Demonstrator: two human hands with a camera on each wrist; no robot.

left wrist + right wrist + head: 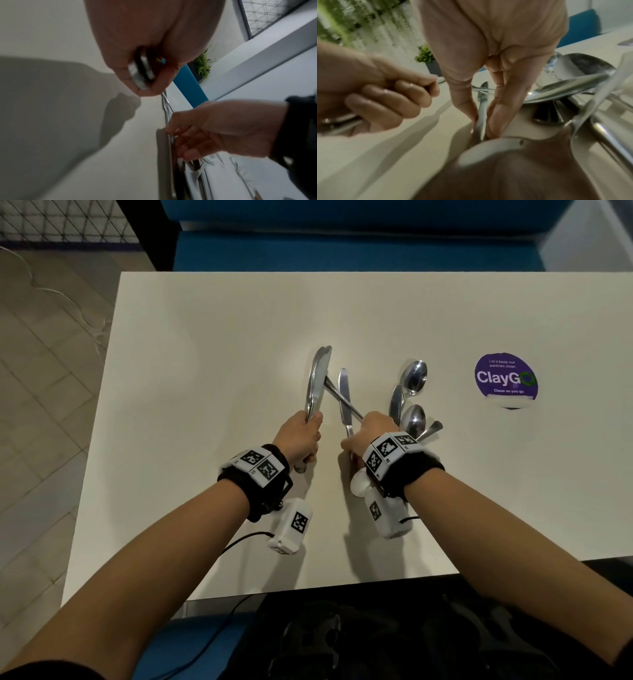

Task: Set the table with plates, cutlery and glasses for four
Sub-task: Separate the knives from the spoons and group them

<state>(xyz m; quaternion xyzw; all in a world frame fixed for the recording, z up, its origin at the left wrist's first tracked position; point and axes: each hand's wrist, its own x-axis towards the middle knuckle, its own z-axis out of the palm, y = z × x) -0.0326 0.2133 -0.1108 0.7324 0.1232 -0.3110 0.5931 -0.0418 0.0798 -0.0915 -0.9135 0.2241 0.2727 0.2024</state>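
On the white table [212,344] my left hand [308,429] grips the handles of a couple of table knives [318,378], blades pointing away from me. In the left wrist view that left hand [145,82] is curled round the knife handles [139,73]. My right hand [363,433] pinches the handle of another knife [344,395] lying on the table; in the right wrist view its thumb and fingers [498,108] close on the knife handle [482,108]. A thin piece of cutlery [342,400] crosses under that knife. Spoons [414,378] lie just right of my right hand.
A round purple ClayGo sticker [505,378] sits on the table at the right. A blue bench [342,251] runs along the far edge. Tiled floor [44,371] lies to the left. A dark bag [376,645] rests below the near edge.
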